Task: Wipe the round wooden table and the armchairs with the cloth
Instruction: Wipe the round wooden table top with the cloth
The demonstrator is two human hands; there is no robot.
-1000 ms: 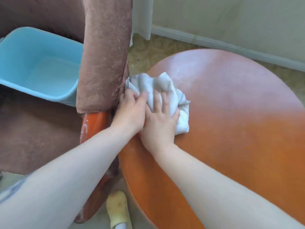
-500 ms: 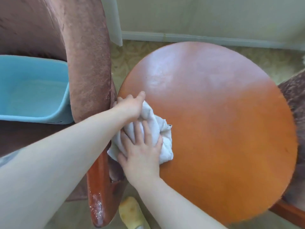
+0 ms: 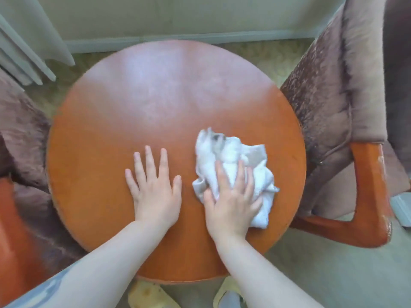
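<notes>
On the near right part of the round wooden table, seen from the head camera: a crumpled white cloth, lying flat on the wood and pinned under the right hand. Right fingers spread apart and pressed down onto the cloth rather than curled around it, presumably to keep a broad patch of fabric against the table while wiping. Just left of the cloth, well clear of it, the left hand, palm down on bare wood, fingers apart and holding nothing; most likely braced there to steady the body and keep the table from shifting under the wiping pressure. Far half of the table paler and sheeny, whether damp or only lit by glare cannot be told. Right of the table, touching or nearly touching its edge, a brown armchair with an orange wooden arm; left of the table, a second armchair, only partly visible. Judged from this, table wiping under way, armchairs not yet being wiped.
</notes>
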